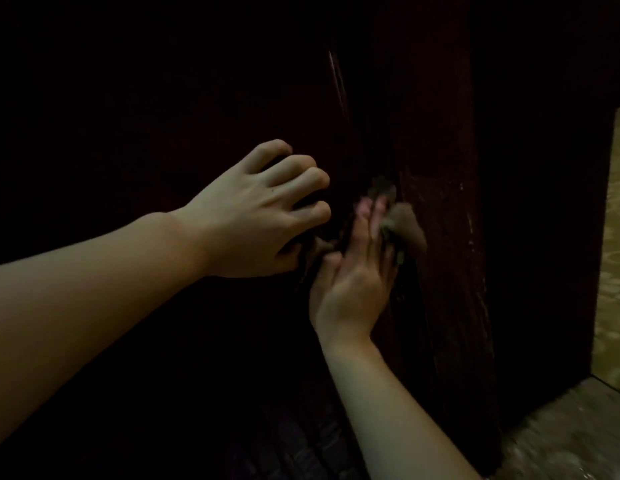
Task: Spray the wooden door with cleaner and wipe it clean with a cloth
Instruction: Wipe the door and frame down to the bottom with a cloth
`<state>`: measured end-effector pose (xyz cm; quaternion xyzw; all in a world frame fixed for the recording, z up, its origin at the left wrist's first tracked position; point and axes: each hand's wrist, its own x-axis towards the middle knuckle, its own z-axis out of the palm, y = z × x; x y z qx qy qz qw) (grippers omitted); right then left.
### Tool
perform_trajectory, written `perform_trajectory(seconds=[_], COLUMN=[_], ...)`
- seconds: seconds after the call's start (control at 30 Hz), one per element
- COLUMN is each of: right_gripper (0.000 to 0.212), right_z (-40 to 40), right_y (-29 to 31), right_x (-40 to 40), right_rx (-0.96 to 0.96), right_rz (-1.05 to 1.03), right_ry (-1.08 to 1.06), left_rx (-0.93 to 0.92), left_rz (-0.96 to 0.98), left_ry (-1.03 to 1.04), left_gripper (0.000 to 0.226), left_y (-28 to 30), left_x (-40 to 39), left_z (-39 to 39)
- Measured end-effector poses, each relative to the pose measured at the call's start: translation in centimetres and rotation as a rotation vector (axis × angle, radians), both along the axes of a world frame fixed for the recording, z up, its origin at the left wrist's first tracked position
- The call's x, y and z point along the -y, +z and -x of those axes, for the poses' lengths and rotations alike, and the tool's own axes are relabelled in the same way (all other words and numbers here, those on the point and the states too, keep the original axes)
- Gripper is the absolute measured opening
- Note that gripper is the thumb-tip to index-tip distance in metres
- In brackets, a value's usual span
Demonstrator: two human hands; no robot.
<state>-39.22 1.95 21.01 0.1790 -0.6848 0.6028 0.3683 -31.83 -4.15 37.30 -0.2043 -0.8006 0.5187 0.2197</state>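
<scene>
The dark wooden door [447, 237] fills most of the dim view, its edge running down the middle. My right hand [353, 271] lies flat with fingers stretched, pressing a brownish cloth [407, 226] against the door's edge face. Part of the cloth shows above and to the right of the fingers; the hand is a little blurred. My left hand [256, 209] is on the door's left face, fingers curled against the wood, with a bit of cloth by its thumb. No spray bottle is in view.
A lit tan wall [613, 237] and pale floor [561, 427] show past the door at the right. The left side and bottom of the view are almost black, with a faint dark patterned surface [301, 452] low down.
</scene>
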Motion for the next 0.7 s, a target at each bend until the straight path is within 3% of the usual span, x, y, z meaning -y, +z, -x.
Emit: perform_trajectory(seconds=[0.13, 0.3, 0.4, 0.47, 0.6, 0.7], right_gripper=[0.062, 0.065, 0.064, 0.065, 0.067, 0.07], right_z=[-0.3, 1.3, 2.0, 1.9, 1.6, 2.3], right_y=[-2.4, 3.2, 3.8, 1.9, -1.7, 0.1], right_x=[0.5, -1.3, -1.6, -1.1, -1.4, -2.5], right_rx=[0.214, 0.033, 0.004, 0.097, 0.496, 0.449], right_rz=[0.062, -0.048, -0.04, 0.024, 0.106, 0.074], right_ry=[-0.068, -0.029, -0.017, -0.03, -0.031, 0.032], left_rx=[-0.006, -0.015, -0.038, -0.046, -0.056, -0.057], left_rz=[0.003, 0.006, 0.004, 0.0, -0.008, -0.012], left_ry=[0.016, 0.013, -0.002, -0.014, -0.023, -0.031], left_gripper=[0.052, 0.054, 0.056, 0.053, 0.047, 0.049], left_y=[-0.5, -0.5, -0.4, -0.5, -0.8, -0.9], left_x=[-0.7, -1.1, -1.0, -1.2, -1.8, -2.4], left_z=[1.1, 1.9, 2.2, 2.6, 3.6, 4.6])
